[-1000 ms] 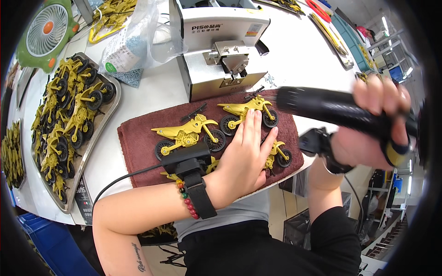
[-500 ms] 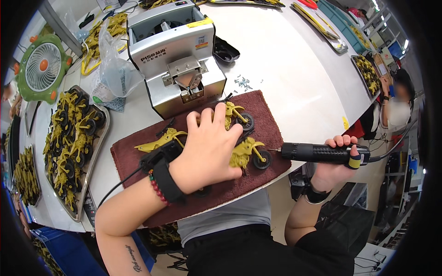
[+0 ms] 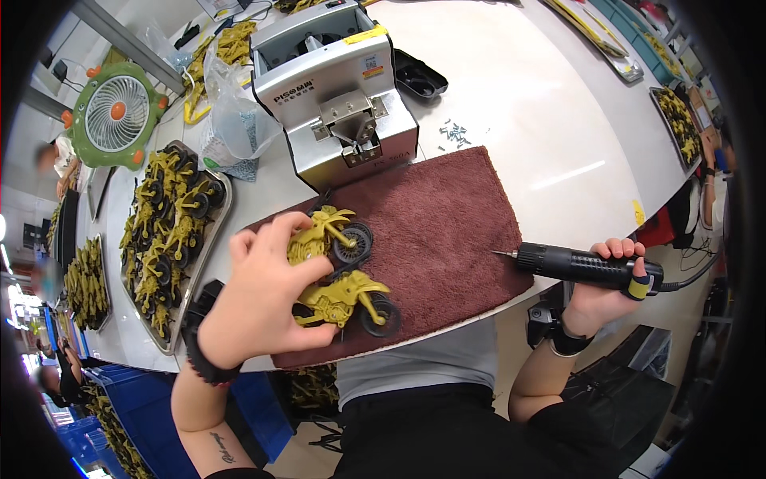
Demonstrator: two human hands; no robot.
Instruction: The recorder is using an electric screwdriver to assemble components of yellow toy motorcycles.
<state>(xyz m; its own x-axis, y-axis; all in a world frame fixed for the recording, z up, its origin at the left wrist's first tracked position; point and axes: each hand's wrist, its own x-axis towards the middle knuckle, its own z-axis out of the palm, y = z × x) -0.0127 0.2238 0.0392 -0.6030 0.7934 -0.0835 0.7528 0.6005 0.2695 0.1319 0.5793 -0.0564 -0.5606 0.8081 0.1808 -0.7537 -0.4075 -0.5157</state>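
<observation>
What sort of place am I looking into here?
Most likely a product assembly workshop: a metal tray is heaped with matching yellow toy motorcycles, the right hand holds a corded black screwdriver, and loose screws lie near a silver machine.

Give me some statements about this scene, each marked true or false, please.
1. The right hand holds a black power screwdriver. True.
2. The left hand also grips the black power screwdriver. False: it curls around yellow toy motorcycles.
3. The loose screws lie on the maroon cloth. False: they lie on the white table.
4. The green fan stands left of the silver machine. True.
</observation>
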